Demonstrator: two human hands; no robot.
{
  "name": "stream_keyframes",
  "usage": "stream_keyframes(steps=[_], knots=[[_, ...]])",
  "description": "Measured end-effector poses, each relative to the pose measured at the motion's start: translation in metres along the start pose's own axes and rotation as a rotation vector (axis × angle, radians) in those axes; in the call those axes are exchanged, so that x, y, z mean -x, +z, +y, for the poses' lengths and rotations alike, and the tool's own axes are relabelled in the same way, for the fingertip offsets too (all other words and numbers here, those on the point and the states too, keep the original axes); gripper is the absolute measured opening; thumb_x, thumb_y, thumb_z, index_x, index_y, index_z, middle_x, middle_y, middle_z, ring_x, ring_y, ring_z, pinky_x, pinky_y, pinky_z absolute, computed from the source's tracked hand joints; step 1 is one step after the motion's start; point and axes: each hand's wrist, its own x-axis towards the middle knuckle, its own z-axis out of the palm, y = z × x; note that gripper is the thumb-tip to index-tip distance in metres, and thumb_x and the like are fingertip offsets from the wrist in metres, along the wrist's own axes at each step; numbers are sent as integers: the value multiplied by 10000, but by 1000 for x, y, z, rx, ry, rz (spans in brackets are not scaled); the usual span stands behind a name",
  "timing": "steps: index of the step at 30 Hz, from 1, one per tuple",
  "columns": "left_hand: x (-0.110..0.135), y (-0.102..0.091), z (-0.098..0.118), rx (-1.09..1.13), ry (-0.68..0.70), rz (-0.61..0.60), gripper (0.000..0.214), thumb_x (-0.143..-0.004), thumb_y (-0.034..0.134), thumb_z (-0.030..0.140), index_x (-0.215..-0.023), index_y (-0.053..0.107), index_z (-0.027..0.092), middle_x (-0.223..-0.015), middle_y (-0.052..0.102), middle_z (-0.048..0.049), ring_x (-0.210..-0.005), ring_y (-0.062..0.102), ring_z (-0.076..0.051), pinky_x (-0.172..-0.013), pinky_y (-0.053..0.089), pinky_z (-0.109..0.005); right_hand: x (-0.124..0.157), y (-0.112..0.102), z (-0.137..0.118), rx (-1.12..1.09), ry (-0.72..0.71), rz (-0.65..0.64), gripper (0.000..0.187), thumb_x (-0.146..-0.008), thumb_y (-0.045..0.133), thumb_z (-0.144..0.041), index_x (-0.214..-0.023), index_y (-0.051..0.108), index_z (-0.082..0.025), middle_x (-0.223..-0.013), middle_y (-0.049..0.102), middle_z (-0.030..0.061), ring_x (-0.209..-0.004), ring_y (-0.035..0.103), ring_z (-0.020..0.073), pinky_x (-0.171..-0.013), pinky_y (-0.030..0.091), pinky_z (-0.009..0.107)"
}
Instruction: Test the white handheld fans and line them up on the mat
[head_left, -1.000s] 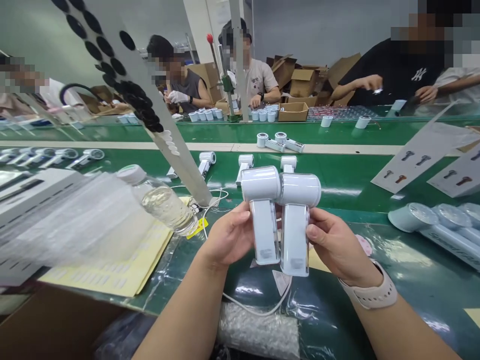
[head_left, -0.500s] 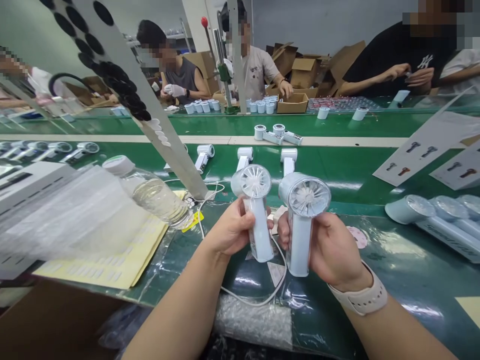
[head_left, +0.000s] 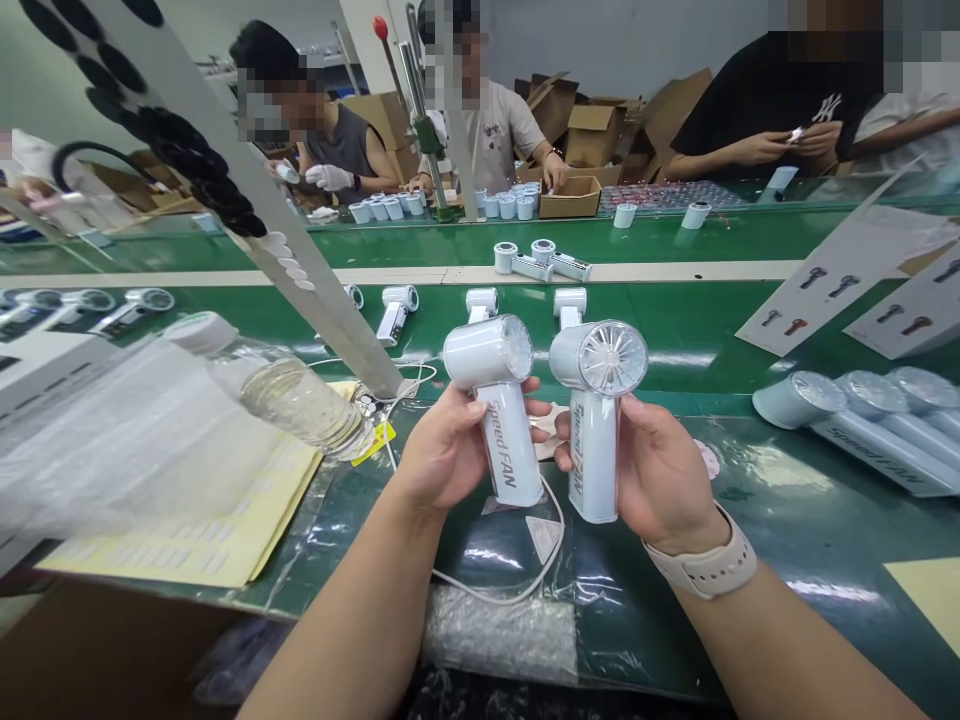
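I hold two pale blue handheld fans upright over the green bench. My left hand (head_left: pixel 442 450) is wrapped round the handle of the left fan (head_left: pixel 495 400), whose side lettering reads "Speed FAN" and whose head is turned sideways. My right hand (head_left: pixel 656 470) grips the right fan (head_left: pixel 596 410), its bladed face toward me. The two fans stand side by side, slightly apart. A pale watch band (head_left: pixel 709 560) is on my right wrist.
A plastic water bottle (head_left: pixel 277 390) lies over yellow sheets (head_left: pixel 187 530) at left. A white cable (head_left: pixel 487 590) loops under the fans. More fans (head_left: pixel 855 420) lie at right and on the green conveyor (head_left: pixel 675 340). Other people work across the belt near cardboard boxes (head_left: pixel 570 195).
Both fans were first held with their backs to me, touching. They were turned so the blades faced me and drew apart; now the left fan is rotated sideways, showing its lettering.
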Motion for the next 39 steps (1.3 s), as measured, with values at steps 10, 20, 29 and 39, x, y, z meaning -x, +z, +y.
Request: stream_keyframes(steps=[10,20,29,39], knots=[[-3,-7,-11,-147,45,41,695,-601,880,498,-1176,665,171,-1073,754,-122,-1044,719,-316,-756,626,-336,-1,4,-2,-18,-27,140,376,-948,517,-372,-1321,550,-340,-960,717,38,-840,697,223,-674,578,375],[-2,-2,-10,-189,-23,83,646,-575,881,542,-1089,711,189,-953,769,-89,-791,728,-209,-678,594,-282,-4,7,2,-34,-18,211,184,-926,543,-297,-1049,676,-259,-862,758,44,-813,727,229,-714,605,401],[-2,-3,-11,-187,-44,85,575,-607,897,475,-1083,724,201,-1002,750,-85,-868,712,-211,-736,562,-280,-2,7,4,-55,-77,205,366,-884,519,-288,-1229,642,-282,-871,754,30,-786,718,229,-698,598,390],[2,-9,-8,-777,284,-37,404,-718,827,350,-1095,735,235,-1148,748,-82,-1107,672,-285,-1012,490,-436,7,-11,-5,618,-432,-106,495,-778,781,-318,-1222,563,-297,-1227,680,69,-1158,633,311,-955,531,499]])
